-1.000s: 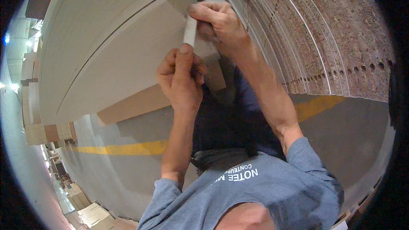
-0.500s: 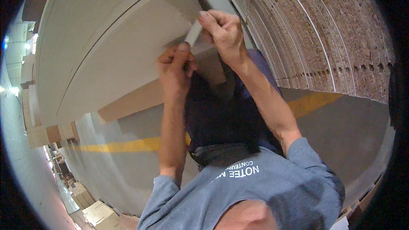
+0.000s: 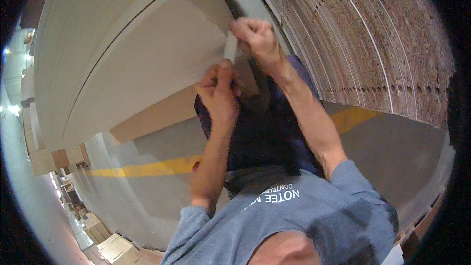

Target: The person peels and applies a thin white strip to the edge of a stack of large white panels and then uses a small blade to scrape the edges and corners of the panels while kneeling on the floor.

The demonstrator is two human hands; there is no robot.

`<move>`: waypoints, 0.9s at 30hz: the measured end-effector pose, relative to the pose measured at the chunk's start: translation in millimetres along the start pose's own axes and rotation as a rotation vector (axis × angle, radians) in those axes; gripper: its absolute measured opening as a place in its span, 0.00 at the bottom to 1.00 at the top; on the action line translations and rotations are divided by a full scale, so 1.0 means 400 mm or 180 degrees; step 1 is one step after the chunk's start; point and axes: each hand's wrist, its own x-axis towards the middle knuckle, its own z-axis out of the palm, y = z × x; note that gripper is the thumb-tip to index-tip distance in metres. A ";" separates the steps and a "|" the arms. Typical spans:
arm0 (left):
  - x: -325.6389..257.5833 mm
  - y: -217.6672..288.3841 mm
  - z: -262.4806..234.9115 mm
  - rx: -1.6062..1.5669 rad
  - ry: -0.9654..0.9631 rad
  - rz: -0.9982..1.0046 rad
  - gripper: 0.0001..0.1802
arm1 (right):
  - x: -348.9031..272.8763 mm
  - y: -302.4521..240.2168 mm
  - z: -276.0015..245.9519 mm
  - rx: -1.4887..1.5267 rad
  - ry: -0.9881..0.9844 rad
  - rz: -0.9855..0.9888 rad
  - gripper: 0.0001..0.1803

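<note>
A short, flat, pale strip (image 3: pixel 230 48) is stretched between my two hands, just beyond my lap. My left hand (image 3: pixel 221 91) pinches its near end, thumb on top. My right hand (image 3: pixel 260 41) is curled closed on the far end, slightly blurred. What the strip is made of cannot be made out. Close to the left of both hands stands a stack of pale wood-grain panels (image 3: pixel 142 68), whose corner reaches toward the strip. Part of the strip is covered by my fingers.
On the right rises a tall stack of chipboard boards (image 3: pixel 363 44), edges facing me, with a row of holes. Brown cardboard (image 3: pixel 152 118) lies under the pale panels. A yellow floor line (image 3: pixel 152 168) crosses the grey floor. Cartons (image 3: pixel 117 248) stand at lower left.
My left hand has shifted to the right and slightly nearer me. My right hand has moved a little nearer too. The strip between them now points more straight away from me.
</note>
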 end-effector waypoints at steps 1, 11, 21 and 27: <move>-0.003 -0.050 0.014 0.0113 0.0129 -0.0192 0.13 | -0.013 0.071 -0.021 0.0268 0.0077 0.0213 0.18; 0.024 0.020 0.032 0.0066 -0.0038 0.0227 0.19 | 0.030 -0.024 -0.034 0.0676 -0.0157 0.0135 0.18; 0.055 -0.199 0.006 0.0468 -0.0302 -0.0602 0.13 | -0.092 0.215 -0.086 -0.0034 0.0728 0.1084 0.19; 0.081 0.003 0.031 0.0159 -0.0896 -0.0132 0.11 | -0.032 -0.030 -0.074 0.0074 0.0809 0.0072 0.23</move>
